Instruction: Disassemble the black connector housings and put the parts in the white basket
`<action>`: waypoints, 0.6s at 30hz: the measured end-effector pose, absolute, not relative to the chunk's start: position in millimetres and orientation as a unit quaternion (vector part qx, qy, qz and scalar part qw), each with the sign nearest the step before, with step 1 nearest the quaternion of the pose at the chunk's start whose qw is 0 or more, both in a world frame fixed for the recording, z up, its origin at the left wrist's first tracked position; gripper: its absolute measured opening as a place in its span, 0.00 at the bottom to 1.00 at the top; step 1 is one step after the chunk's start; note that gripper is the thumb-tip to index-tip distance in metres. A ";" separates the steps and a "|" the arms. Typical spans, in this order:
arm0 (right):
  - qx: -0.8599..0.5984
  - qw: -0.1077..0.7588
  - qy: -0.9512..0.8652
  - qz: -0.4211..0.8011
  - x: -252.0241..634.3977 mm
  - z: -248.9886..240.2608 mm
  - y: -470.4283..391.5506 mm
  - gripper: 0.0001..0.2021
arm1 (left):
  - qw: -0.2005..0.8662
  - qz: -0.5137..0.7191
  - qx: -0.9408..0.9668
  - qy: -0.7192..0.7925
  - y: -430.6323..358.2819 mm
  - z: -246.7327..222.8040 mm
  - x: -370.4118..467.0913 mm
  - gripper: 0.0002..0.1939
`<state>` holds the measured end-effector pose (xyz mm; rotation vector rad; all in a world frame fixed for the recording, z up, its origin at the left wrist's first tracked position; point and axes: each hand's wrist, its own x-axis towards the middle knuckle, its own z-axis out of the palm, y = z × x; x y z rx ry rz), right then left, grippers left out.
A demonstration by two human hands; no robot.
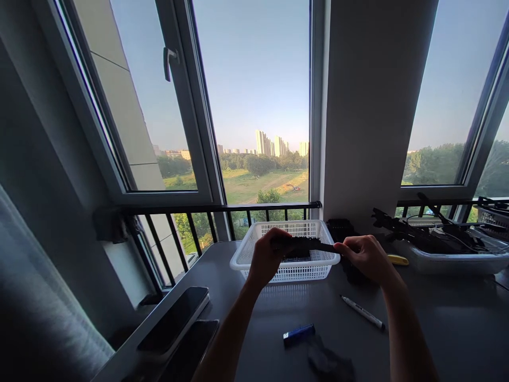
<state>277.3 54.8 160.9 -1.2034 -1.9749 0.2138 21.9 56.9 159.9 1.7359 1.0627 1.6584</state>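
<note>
A dark, flat, jagged-edged part (304, 245) is held up level between my two hands, above a white perforated basket (304, 275). My left hand (270, 254) is wrapped round the part's left end. At the right, my right hand (363, 254) pinches its thin end between thumb and fingers. Backlight leaves the part nearly black, so its details are hard to make out. Below it, more dark content shows inside the basket.
On the grey table (270, 329) lie a blue object (299, 335), a crumpled dark piece (328, 361), a marker (362, 313) and two phone-like slabs (175, 319). A clear bin (457, 261) of black parts stands at right, near a yellow-handled item (397, 260).
</note>
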 end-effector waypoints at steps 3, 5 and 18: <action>-0.465 0.405 -0.782 0.086 272.3 162.9 50.9 0.25 | 0.242 0.599 0.655 0.391 55.9 158.2 26.6 0.08; -0.462 0.408 -0.784 0.077 265.2 165.1 47.2 0.25 | 0.236 0.589 0.667 0.391 53.5 157.1 31.5 0.07; -0.468 0.400 -0.785 0.075 268.2 164.6 48.1 0.28 | 0.212 0.579 0.674 0.406 53.1 155.1 29.5 0.07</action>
